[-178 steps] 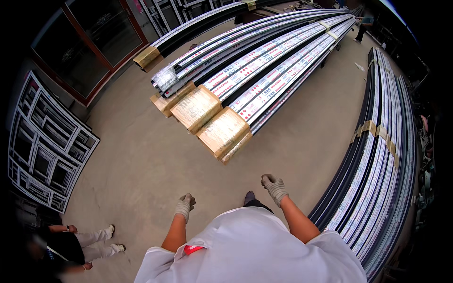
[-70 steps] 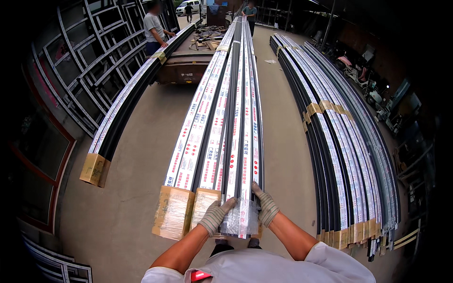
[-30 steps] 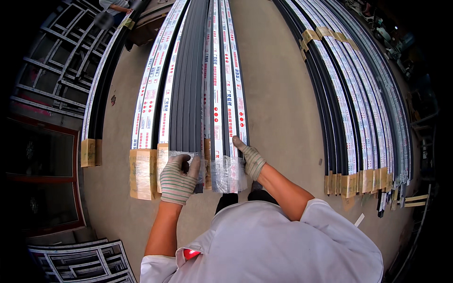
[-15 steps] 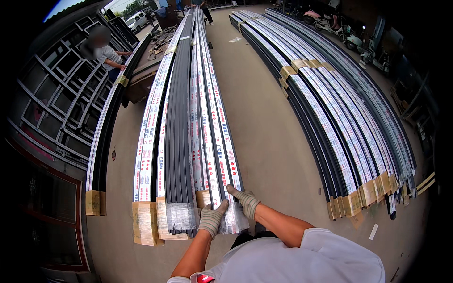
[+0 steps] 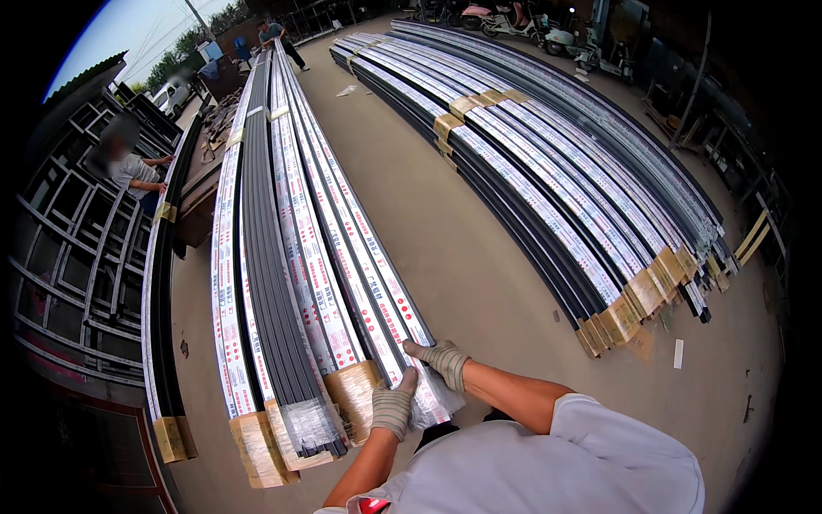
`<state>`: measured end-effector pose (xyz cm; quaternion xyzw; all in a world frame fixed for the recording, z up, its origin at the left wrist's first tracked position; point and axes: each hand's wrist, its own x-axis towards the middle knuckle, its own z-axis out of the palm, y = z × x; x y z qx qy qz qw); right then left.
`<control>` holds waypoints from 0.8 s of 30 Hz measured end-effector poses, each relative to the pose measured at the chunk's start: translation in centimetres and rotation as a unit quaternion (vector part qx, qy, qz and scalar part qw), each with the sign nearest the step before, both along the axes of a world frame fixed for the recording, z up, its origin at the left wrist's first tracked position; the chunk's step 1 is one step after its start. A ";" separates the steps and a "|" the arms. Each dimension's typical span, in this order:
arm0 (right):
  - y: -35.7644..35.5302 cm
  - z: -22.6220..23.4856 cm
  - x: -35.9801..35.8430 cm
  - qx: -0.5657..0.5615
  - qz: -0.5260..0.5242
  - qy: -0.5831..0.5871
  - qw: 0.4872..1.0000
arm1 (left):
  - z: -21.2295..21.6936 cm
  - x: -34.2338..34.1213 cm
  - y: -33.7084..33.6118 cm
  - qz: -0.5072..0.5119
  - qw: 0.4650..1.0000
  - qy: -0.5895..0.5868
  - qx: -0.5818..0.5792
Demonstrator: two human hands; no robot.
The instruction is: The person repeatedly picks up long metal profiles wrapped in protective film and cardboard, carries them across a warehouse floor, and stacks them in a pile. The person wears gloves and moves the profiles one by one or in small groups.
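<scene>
A long bundle of metal profiles (image 5: 360,283), wrapped in white printed film, lies on the concrete and runs far away from me. Both gloved hands grip its near end, which is covered in clear plastic. My left hand (image 5: 394,404) clasps the end from the left side. My right hand (image 5: 440,360) lies over the top right edge. Right beside it to the left lie a dark grey bundle (image 5: 272,300) and more white-wrapped bundles (image 5: 224,291) with cardboard-capped ends.
A wide stack of long dark and white profiles (image 5: 548,180) lies to the right across bare concrete. Window frames (image 5: 77,248) lean at the left, where a seated person (image 5: 128,167) works. Another person (image 5: 278,38) stands at the bundles' far end. Scooters are parked far back.
I walked up to the bundle ends and took hold of one with both hands. Over the last half second the hands keep their grip and my view has shifted a little.
</scene>
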<state>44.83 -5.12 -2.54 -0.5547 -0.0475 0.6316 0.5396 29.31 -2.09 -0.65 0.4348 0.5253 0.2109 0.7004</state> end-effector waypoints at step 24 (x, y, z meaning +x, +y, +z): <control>-19.0 -7.0 43.4 -0.019 -0.058 -0.047 0.997 | -10.8 43.0 -16.6 -0.119 0.987 0.027 -0.105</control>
